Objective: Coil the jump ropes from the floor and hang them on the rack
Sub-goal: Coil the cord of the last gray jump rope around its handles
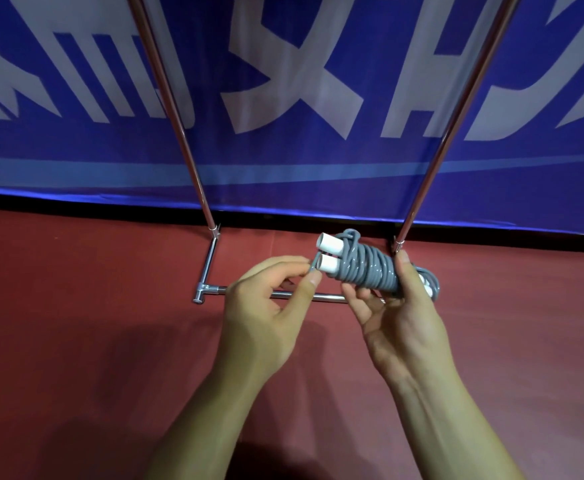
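The jump rope (370,268) is a grey cord of smooth, glossy plastic that catches bright highlights along its turns, wound round 2 white handles (330,245) of plainer, matt plastic. The rack (186,147) is polished metal tubing, chrome-bright and smooth, with small metal fittings at its joints. The floor (93,306) is a dull red, matt, even surface, and the far blue banner (283,161) looks like smooth cloth or vinyl with a faint sheen.

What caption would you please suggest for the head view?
Right hand holds coiled grey jump rope; left hand pinches its end, before the rack.
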`<state>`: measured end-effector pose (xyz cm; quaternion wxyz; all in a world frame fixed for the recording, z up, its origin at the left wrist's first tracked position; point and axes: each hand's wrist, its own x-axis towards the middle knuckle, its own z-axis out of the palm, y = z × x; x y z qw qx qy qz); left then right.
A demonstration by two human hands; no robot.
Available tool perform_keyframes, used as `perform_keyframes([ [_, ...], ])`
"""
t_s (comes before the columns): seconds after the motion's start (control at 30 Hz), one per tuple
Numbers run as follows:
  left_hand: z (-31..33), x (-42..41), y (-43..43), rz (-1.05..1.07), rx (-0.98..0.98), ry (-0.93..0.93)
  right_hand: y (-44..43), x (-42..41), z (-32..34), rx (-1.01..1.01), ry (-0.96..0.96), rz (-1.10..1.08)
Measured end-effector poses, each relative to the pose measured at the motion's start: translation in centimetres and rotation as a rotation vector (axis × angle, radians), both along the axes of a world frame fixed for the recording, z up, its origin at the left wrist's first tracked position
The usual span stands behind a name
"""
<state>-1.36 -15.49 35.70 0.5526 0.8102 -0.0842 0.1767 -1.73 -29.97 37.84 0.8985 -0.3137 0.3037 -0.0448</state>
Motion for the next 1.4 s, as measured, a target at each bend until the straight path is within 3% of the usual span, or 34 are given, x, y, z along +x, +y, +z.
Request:
perform_keyframes([
  [0.17, 0.2, -0.4, -0.4, 0.057, 0.038, -0.089, 0.4, -0.5, 0.0, -0.104, -0.088, -0.08],
  [0.3, 0.4, -0.9, -1.4, 0.109, -0.033, -0.045, 0.4, -0.6, -0.1, -0.307, -0.18, -0.115],
  [0.53, -0.1, -0.9, -1.9, 0.128, 0.115, -0.12, 1.1, -1.2, -0.8, -0.528, -0.216, -0.144],
  [0.77, -0.5, -0.7, -1.6, 0.055, 0.241, -0.13, 1.5, -1.1, -1.2, -0.474, -0.159, -0.127],
  [0.83, -0.7, -0.4, -1.4, 0.039, 0.168, -0.086, 1.5, -0.9, -1.3, -0.381, -0.092, -0.112],
  [0.97, -0.5, 0.6, -0.6, -0.043, -0.278, 0.142, 1.4, -0.6, -1.3, -0.097, 0.005, -0.033],
  [1.07, -0.2, 1.1, 0.1, -0.146, -0.463, 0.281, 1.2, -0.5, -1.7, 0.0, 0.026, 0.037],
  [1.4, -0.2, 1.4, 0.4, -0.278, -0.697, 0.416, 0.7, -0.6, -0.9, 0.054, 0.032, 0.147],
])
